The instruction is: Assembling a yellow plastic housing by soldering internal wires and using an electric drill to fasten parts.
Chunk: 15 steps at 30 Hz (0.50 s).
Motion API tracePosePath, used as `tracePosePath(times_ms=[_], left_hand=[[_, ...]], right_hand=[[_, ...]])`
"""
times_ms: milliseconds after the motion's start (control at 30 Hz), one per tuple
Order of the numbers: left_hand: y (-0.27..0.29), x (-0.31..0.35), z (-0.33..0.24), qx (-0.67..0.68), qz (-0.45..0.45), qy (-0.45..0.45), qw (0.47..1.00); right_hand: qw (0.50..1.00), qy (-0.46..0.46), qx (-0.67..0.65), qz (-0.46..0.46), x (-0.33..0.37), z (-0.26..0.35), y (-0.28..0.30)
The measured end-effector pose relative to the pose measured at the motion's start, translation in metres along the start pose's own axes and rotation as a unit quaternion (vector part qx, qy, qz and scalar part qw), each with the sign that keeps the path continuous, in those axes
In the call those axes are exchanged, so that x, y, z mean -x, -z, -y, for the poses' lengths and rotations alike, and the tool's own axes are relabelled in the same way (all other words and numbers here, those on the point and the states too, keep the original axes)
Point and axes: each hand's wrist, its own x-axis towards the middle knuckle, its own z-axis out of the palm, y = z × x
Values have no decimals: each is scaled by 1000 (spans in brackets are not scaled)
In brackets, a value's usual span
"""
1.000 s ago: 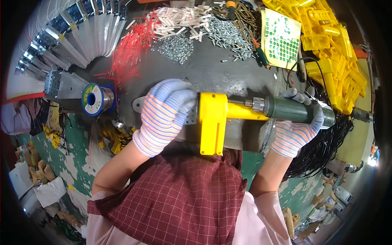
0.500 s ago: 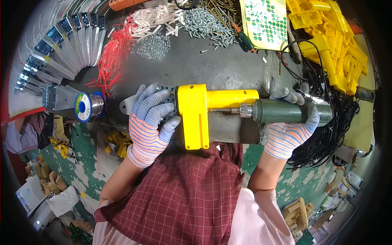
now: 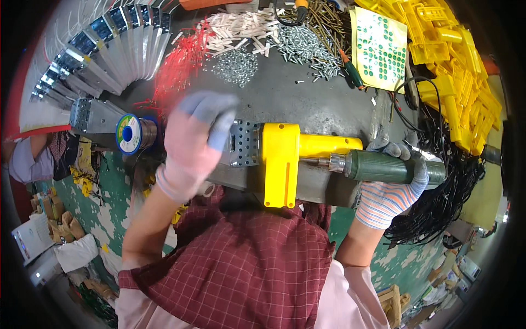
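A yellow plastic tool housing (image 3: 285, 159) with a perforated metal plate (image 3: 245, 143) on its left end lies at the near edge of the grey workbench (image 3: 307, 104). My right hand (image 3: 392, 183), in a striped glove, grips a green electric screwdriver (image 3: 383, 167) whose bit meets the yellow housing from the right. My left hand (image 3: 194, 140), gloved and blurred, is lifted just left of the metal plate, fingers loosely curled, holding nothing I can see.
A solder spool (image 3: 131, 133) and a metal block (image 3: 90, 115) lie at the left. Red ties (image 3: 178, 63), white strips (image 3: 241, 24), screws (image 3: 307, 46) and washers (image 3: 235, 66) sit behind. A green-dotted sticker sheet (image 3: 381, 46), yellow housings (image 3: 460, 71) and black cables (image 3: 444, 203) fill the right.
My left hand has come off the yellow housing and moved up and left, uncovering the perforated plate. The right hand stays on the screwdriver against the housing.
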Motion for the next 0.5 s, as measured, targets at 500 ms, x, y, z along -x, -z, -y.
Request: tracePosePath(times_ms=[500], left_hand=[[-7, -49, 26, -334, 140, -169, 917]], right_hand=[[998, -5, 41, -45, -4, -4, -10]])
